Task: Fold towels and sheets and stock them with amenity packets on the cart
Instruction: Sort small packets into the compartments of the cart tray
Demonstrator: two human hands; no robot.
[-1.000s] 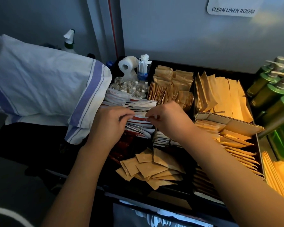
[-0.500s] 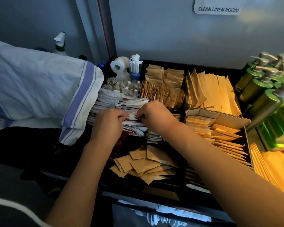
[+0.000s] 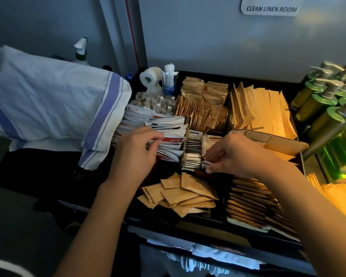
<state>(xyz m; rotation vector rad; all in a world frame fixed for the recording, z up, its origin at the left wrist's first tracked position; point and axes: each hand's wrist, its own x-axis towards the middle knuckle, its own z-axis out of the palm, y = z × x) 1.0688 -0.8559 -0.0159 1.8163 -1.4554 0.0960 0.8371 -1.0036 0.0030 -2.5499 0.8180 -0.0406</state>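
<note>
Two hands low over the cart tray [image 3: 300, 162], close together, palms down. Right hand [image 3: 235, 154] curled, fingertips [image 3: 209, 170] pinched on a small white sachet at the near end of the right-hand sachet row [image 3: 208, 144]; closed on that sachet, as far as can be told. Left hand [image 3: 135, 152] bent, fingers [image 3: 156, 138] pressed against the front of the red-and-white packet stack [image 3: 164, 134]; whether gripping one packet or only steadying the stack, cannot tell.

Between both hands, a second row of small white sachets [image 3: 192, 154], standing on edge, long axis of the row running away from the body, flat faces toward the body. Right hand nearer to both rows, touching one; left hand just beside the other. Likely next move: sliding or squaring the pinched sachet along that away-and-back line, so the pull probably wants to stay in line with the row rather than across it.

Nearer the body than the hands, loose brown packets [image 3: 180, 194] fanned flat. Beyond the fingertips, more brown packets on edge [image 3: 200, 112]. Left of the left hand, a folded white towel with blue stripes [image 3: 54, 100], overhanging the tray edge. Right of the right hand, a cardboard divider [image 3: 276, 139], then green pump bottles [image 3: 324, 108] well apart.
</note>
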